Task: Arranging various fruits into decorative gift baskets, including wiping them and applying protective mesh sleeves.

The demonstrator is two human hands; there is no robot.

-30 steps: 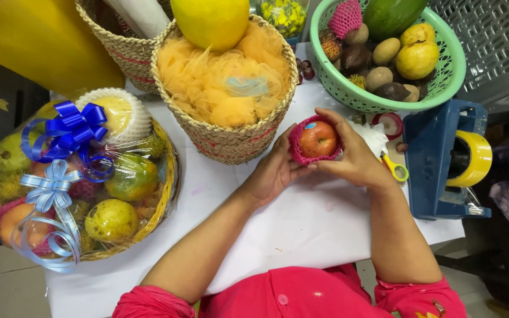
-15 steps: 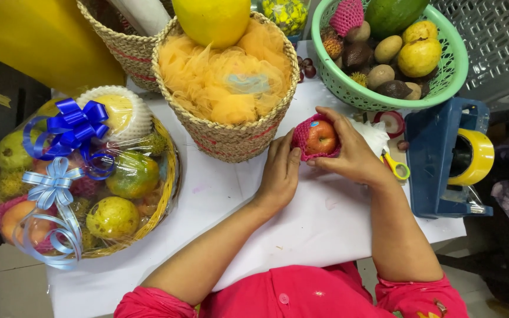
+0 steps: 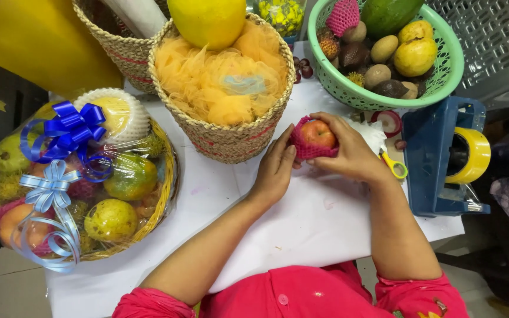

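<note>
— Looking down at the counter (image 3: 301,229), what has the right hand (image 3: 351,154) got?

— A red apple (image 3: 318,133), half wrapped in a pink foam net (image 3: 305,151). The fingers curl around the net from the right and hold it just above the white counter, close beside the woven basket (image 3: 226,140).

— And the left hand (image 3: 274,171)?

— Its fingers are stretched nearly flat, with the tips touching the net's left edge. It closes on nothing; it only rests against the wrapped fruit.

— What fills that basket?

— Orange tulle (image 3: 222,82), with a large yellow fruit (image 3: 209,19) sitting on top. A second woven basket (image 3: 119,50) stands behind it to the left.

— Anything farther left?

— A finished basket of fruit under clear film (image 3: 89,188), tied with a dark blue bow (image 3: 66,129) and a pale blue ribbon (image 3: 48,194).

— And to the right?

— A green plastic bowl (image 3: 443,76) holding mixed fruit, among them a yellow one (image 3: 415,56), a green one and several brown ones. Below it is a blue tape dispenser (image 3: 437,159) carrying a yellow roll (image 3: 469,156). Small yellow-handled scissors (image 3: 395,168) lie just beside the right wrist.
</note>
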